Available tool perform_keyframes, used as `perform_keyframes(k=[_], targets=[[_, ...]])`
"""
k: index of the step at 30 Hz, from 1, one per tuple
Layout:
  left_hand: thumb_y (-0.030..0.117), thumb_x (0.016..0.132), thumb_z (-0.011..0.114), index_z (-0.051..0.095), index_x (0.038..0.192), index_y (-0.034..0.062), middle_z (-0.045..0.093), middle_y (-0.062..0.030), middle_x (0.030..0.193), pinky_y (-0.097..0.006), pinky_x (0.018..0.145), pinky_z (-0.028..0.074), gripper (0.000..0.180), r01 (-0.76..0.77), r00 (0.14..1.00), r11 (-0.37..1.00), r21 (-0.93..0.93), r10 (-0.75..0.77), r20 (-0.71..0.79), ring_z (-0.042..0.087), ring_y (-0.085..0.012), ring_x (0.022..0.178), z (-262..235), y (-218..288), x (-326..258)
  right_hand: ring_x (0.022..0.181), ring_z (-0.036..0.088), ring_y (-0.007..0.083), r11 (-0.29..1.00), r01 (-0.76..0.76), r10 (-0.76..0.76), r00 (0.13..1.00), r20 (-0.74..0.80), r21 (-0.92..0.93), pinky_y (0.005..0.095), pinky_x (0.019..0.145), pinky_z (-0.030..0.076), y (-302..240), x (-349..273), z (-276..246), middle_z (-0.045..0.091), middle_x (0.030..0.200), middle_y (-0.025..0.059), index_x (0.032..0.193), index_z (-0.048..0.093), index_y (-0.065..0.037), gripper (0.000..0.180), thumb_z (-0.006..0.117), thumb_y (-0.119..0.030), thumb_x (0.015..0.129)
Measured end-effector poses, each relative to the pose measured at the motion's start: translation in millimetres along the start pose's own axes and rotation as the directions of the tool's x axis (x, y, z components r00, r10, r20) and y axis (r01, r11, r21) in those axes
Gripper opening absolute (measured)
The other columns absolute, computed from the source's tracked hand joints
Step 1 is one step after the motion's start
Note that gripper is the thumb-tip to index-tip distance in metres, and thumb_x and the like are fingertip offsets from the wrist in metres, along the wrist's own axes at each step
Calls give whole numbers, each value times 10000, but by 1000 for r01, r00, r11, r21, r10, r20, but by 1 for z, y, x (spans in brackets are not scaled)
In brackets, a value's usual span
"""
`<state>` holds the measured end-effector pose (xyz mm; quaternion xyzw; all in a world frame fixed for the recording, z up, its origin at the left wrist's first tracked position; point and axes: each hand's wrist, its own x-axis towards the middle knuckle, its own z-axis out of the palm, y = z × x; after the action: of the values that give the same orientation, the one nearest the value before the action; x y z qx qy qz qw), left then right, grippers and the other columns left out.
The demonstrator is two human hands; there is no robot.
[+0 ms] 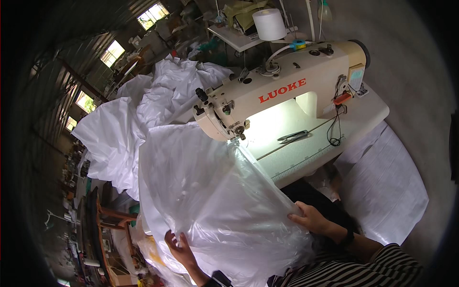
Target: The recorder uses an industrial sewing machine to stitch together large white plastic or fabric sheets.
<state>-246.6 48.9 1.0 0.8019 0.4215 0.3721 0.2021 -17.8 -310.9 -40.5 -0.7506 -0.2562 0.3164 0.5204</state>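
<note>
A large translucent white plastic sheet (pixel 205 191) spreads from the sewing machine (pixel 282 91) down toward my lap. Its right edge runs up to the needle area under the machine's head. My right hand (pixel 311 217) pinches that edge at the lower right, thumb on top. At the sheet's lower left, my left hand (pixel 180 251) rests against the plastic, its fingers apart and slightly bent. A pair of thread snips (pixel 293 137) lies on the lit machine bed, right of the needle.
Bunched white sheeting (pixel 114 136) is heaped beyond the machine's left side. More white material (pixel 382 186) hangs at the right below the table. A thread cone (pixel 269 25) stands behind the machine. Black cord (pixel 336 131) lies on the bed. A wooden frame (pixel 114 220) stands at left.
</note>
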Motion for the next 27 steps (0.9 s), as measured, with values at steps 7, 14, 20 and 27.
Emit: perform_keyframes(k=[7, 14, 20, 27], targets=[[202, 988, 599, 484, 1340, -89, 584, -243, 1281, -367, 943, 462, 471, 489, 872, 808, -329, -458, 171, 586, -290, 1079, 17, -37, -80, 554, 660, 309, 907, 210, -251, 965, -69, -366, 413, 515, 524, -31, -21, 15, 645, 703, 198, 1454, 361, 6, 556, 567, -136, 957], [126, 1047, 472, 336, 1429, -113, 466, -262, 1411, -419, 1096, 404, 470, 90, 906, 995, -50, -103, -411, 513, -354, 1263, 4, 8, 6, 486, 611, 259, 767, 287, -282, 954, 100, -574, 374, 449, 487, -41, 10, 37, 599, 615, 97, 1453, 327, 88, 693, 619, -53, 840], [133, 1011, 527, 486, 1277, -96, 602, -260, 1178, -432, 899, 496, 353, -360, 805, 913, 193, 409, -430, 620, -404, 1020, -8, 46, 119, 582, 647, 292, 747, 305, -303, 947, 107, -591, 384, 520, 506, -73, 74, 28, 630, 662, 119, 1409, 361, 107, 647, 597, -21, 821], [251, 957, 565, 562, 1170, -46, 618, -256, 1070, -479, 774, 504, 366, -585, 708, 730, 352, 672, -217, 611, -460, 911, 2, 22, 175, 746, 686, 365, 744, 224, -263, 964, 33, -630, 450, 639, 538, -87, 141, 10, 683, 773, 166, 1379, 379, 91, 543, 558, -53, 888]])
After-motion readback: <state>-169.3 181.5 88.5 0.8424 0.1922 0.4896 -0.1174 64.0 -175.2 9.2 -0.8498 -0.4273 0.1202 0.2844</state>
